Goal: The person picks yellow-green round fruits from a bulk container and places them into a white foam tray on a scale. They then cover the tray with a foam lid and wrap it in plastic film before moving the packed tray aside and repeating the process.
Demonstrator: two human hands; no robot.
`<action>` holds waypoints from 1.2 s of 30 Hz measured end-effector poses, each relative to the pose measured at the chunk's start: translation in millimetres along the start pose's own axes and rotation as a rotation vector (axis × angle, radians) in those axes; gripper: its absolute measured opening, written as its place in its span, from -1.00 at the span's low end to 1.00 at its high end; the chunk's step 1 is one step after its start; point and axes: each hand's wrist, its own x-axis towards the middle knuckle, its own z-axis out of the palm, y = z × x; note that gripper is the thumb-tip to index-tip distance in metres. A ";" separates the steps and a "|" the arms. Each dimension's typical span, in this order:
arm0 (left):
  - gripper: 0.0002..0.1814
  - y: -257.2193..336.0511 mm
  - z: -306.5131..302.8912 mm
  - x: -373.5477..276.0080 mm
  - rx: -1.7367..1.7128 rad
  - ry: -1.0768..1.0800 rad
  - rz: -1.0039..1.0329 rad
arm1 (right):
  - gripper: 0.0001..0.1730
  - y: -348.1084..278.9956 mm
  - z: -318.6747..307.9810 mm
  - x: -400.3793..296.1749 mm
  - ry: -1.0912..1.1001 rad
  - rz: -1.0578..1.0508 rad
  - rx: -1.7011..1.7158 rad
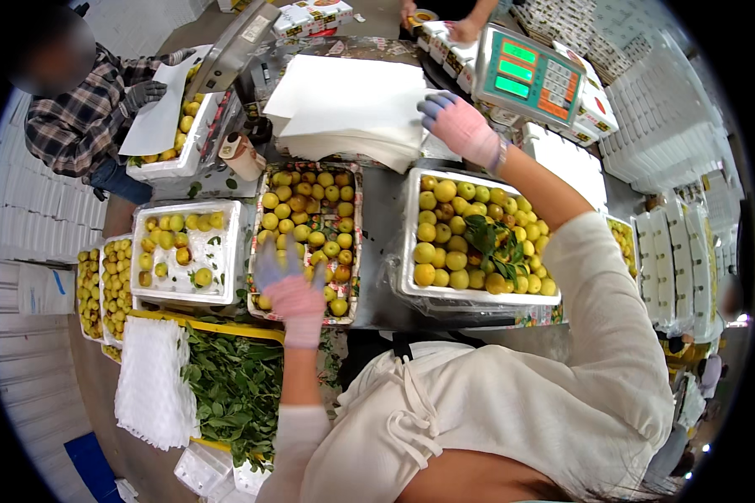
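My left hand (289, 280), in a pink and grey-blue glove, is blurred, with its fingers apart over the lower left of a patterned box (356, 251) of round yellow-green fruits (316, 238). Whether it touches the fruit cannot be made out. My right hand (462, 126), gloved alike, reaches to the right edge of a stack of white paper sheets (352, 100). Its fingertips are at the sheets, but a grip on one is not clear. Below that arm stands a white foam box (409, 276) full of similar fruits, with a leafy green sprig (494, 245) on top.
At left, a white foam tray (185, 286) holds fewer fruits. A yellow crate (226, 327) bears green leaves (233, 383) and white foam netting (154, 383). A scale (528, 75) with a lit display stands upper right. A gloved co-worker (82, 119) holds paper over another fruit box.
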 end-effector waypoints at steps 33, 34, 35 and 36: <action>-0.81 188.4 68.0 -59.5 0.254 -0.120 0.891 | -0.54 -48.6 -104.6 -350.8 -0.180 -0.223 0.502; -0.80 186.9 69.7 -68.3 0.277 -0.150 0.884 | -0.51 -44.8 -115.0 -338.3 -0.228 -0.124 0.604; -0.80 185.8 72.5 -73.7 0.293 -0.172 0.875 | -0.48 -42.3 -118.6 -327.4 -0.276 -0.027 0.705; -0.80 186.1 73.4 -78.2 0.301 -0.189 0.865 | -0.38 -44.9 -111.1 -320.6 -0.263 0.124 0.824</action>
